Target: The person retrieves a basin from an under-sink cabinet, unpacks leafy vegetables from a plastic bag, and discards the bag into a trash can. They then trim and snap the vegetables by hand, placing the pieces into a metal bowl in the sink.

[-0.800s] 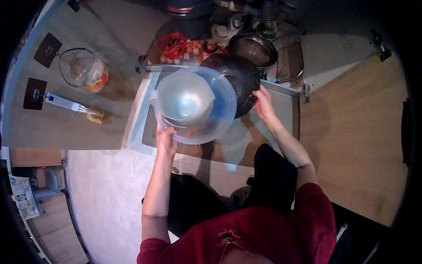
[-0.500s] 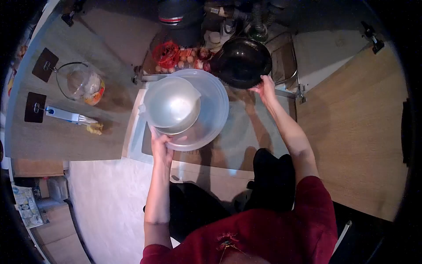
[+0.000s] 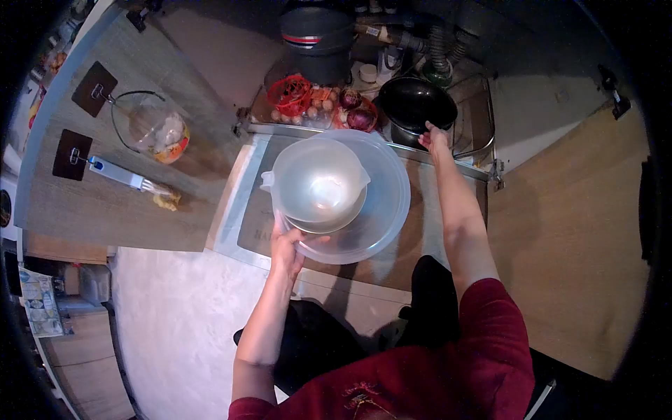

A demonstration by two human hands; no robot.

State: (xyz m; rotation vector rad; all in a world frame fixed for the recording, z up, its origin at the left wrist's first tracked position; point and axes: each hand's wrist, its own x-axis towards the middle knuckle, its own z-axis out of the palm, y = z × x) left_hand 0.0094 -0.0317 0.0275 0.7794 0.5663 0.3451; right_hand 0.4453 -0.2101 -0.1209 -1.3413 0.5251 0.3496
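My left hand point(image 3: 288, 248) grips the near rim of a large translucent plastic bowl point(image 3: 389, 189), with smaller bowls nested inside it. The uppermost is a pale spouted bowl point(image 3: 315, 175). This stack is held in front of the open cabinet, over its front edge. At the cabinet's right side, my right hand point(image 3: 435, 137) has its fingers closed on the near rim of a dark, glossy bowl point(image 3: 416, 105). That bowl sits tilted on top of a metal pot point(image 3: 406, 136), whose lower part is partly hidden.
Inside the cabinet are a dark bucket point(image 3: 318, 52), a red basket point(image 3: 289, 96), red onions point(image 3: 361, 119) and drain hoses point(image 3: 439, 59). A wire rack point(image 3: 488, 119) stands right. On the open left door point(image 3: 140, 217) hang a clear pail point(image 3: 159, 133) and a brush point(image 3: 126, 175).
The dark bowl has gone lower and deeper into the cabinet, now resting over the metal pot. My left hand still holds the nested bowls. The camera view has shifted left.
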